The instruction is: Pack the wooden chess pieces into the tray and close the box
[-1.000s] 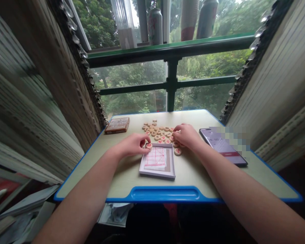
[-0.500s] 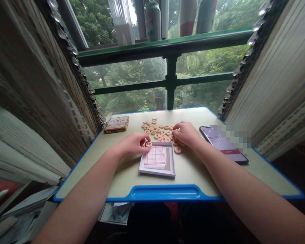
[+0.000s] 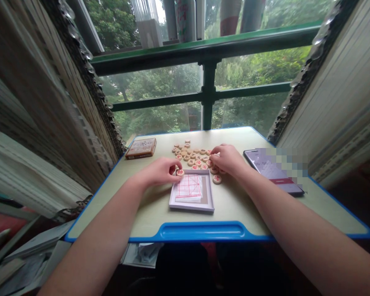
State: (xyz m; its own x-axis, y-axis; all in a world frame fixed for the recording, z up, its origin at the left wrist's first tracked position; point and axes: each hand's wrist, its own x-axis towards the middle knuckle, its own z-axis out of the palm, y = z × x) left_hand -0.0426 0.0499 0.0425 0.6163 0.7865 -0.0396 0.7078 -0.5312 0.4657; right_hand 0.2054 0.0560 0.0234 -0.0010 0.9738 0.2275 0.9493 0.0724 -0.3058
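The left hand [image 3: 162, 171] pinches a red-marked disc [image 3: 180, 172] at the far-left corner of the shallow box [image 3: 191, 208]; a loosened pinch could drop it. I cannot tell whether the right hand [image 3: 228, 159] grips anything; its sweep could scatter the loose discs [image 3: 198, 157].

Two bare hands [image 3: 164, 170], over twenty round pale wooden pieces [image 3: 217, 179], one white shallow square tray [image 3: 191, 208], one brown flat box [image 3: 141, 148] and one dark-edged rectangular phone [image 3: 262, 166] are showing.
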